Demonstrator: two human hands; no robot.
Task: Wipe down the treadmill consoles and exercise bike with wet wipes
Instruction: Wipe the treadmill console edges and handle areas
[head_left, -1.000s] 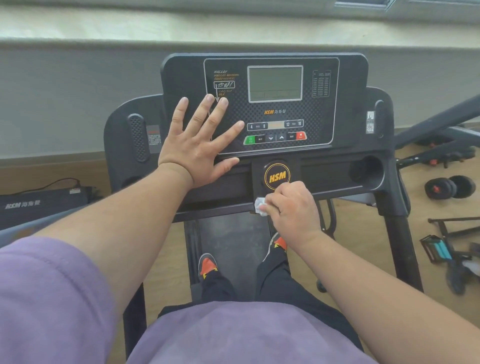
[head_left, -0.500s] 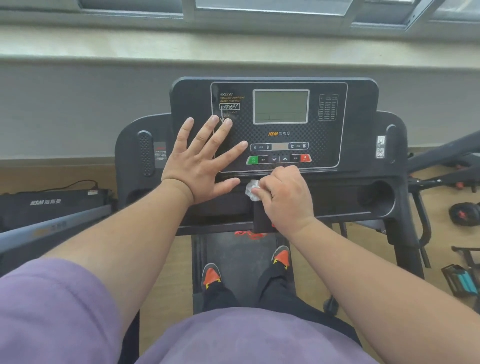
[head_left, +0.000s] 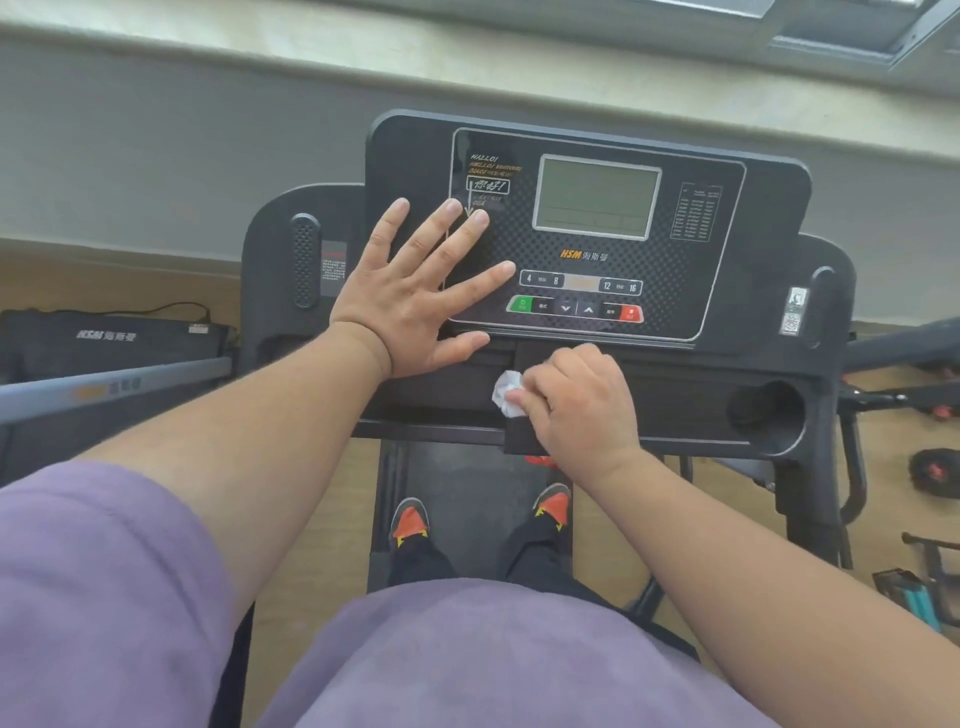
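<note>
A gym or home workout room — shown by the treadmill console with display and speed buttons, a second folded treadmill on the wooden floor at left, and dumbbells plus other exercise frames lying at right.

A grey wall under a daylit window sill meets wooden flooring (possibly laminate).

Dumbbell on wooden floor
</note>
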